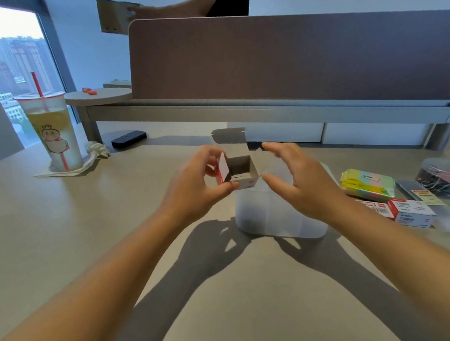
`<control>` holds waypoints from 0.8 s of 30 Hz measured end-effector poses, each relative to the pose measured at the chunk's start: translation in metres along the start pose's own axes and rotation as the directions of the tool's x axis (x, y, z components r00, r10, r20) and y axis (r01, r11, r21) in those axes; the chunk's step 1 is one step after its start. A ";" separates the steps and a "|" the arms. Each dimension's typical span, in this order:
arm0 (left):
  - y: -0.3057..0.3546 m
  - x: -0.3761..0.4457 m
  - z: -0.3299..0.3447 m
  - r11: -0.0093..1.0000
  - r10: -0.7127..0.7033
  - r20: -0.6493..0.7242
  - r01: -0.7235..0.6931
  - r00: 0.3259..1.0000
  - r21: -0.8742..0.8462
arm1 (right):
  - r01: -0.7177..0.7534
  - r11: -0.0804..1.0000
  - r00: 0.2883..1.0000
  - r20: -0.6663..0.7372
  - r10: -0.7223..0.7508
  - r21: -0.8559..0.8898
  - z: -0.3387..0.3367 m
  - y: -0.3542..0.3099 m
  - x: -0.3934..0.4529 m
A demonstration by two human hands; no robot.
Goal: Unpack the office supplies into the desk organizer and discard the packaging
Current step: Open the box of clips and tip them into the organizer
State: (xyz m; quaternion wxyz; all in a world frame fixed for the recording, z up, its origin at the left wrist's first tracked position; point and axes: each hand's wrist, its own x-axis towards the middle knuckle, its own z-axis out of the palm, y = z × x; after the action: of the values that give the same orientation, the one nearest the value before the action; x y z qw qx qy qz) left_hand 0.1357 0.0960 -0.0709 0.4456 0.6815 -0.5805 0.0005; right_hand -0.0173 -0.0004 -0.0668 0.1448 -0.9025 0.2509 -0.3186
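Beige desk surface (44,265) runs back to a brown partition screen (289,56). Over it, the left hand (192,191) pinches a small white cardboard box with red print (240,172), top flap standing open. Just beside the box, the right hand (303,185) is spread wide, gripping nothing. Below both sits a translucent white plastic organizer (278,217). To its right lie pastel sticky notes (367,183), red-and-white staple boxes (411,211) and a clear tub of binder clips (442,177). Far left stands an iced drink cup with red straw (53,133).

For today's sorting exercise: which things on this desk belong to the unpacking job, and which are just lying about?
Job: open box in left hand; right hand; organizer; sticky notes; staple boxes; clip tub.

Lying about: drink cup; black device; cable.
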 end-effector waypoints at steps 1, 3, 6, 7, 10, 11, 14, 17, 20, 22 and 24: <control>0.000 -0.008 -0.004 0.999 -0.043 -0.032 0.043 0.999 -0.001 | 0.023 0.999 1.000 -0.017 -0.024 -0.043 0.000 -0.001 -0.006; -0.002 -0.027 -0.012 0.990 -0.141 -0.063 0.140 0.988 -0.021 | 0.069 0.993 0.997 -0.029 -0.072 -0.097 0.000 -0.004 -0.021; -0.013 -0.057 -0.015 0.957 -0.289 -0.041 0.290 0.956 0.003 | 0.196 0.960 0.980 0.004 -0.199 -0.202 0.005 -0.010 -0.049; -0.019 -0.065 -0.015 0.944 -0.328 -0.032 0.329 0.944 0.029 | 0.234 0.945 0.972 0.039 -0.231 -0.230 0.009 -0.011 -0.058; -0.036 -0.082 -0.014 0.893 -0.438 -0.037 0.440 0.898 0.096 | 0.269 0.938 0.957 0.172 -0.235 -0.218 0.024 -0.014 -0.083; -0.040 -0.085 -0.014 0.880 -0.460 -0.048 0.462 0.887 0.111 | 0.256 0.946 0.955 0.204 -0.215 -0.201 0.028 -0.015 -0.089; -0.049 -0.082 -0.012 0.857 -0.481 -0.087 0.489 0.872 0.162 | 0.145 0.978 0.935 0.344 -0.087 -0.147 0.033 -0.010 -0.098; -0.054 -0.072 -0.008 0.844 -0.476 -0.091 0.484 0.875 0.231 | 0.050 0.992 0.933 0.359 -0.006 -0.113 0.035 -0.010 -0.097; -0.057 -0.066 -0.004 0.839 -0.475 -0.082 0.480 0.876 0.257 | 0.031 0.994 0.929 0.371 0.009 -0.103 0.037 -0.009 -0.097; -0.058 -0.067 -0.004 0.851 -0.448 -0.109 0.460 0.888 0.254 | 0.026 0.995 0.929 0.369 0.011 -0.095 0.037 -0.008 -0.098; -0.053 -0.071 -0.006 0.863 -0.371 -0.159 0.403 0.915 0.305 | 0.015 0.996 0.931 0.365 0.019 -0.092 0.035 -0.008 -0.099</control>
State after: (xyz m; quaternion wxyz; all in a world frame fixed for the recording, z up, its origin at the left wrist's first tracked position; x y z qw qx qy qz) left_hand 0.1579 0.1515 -0.1362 0.3426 0.8483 -0.4017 0.0410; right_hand -0.0584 0.0633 -0.1393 0.1472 -0.9516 0.2350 -0.1329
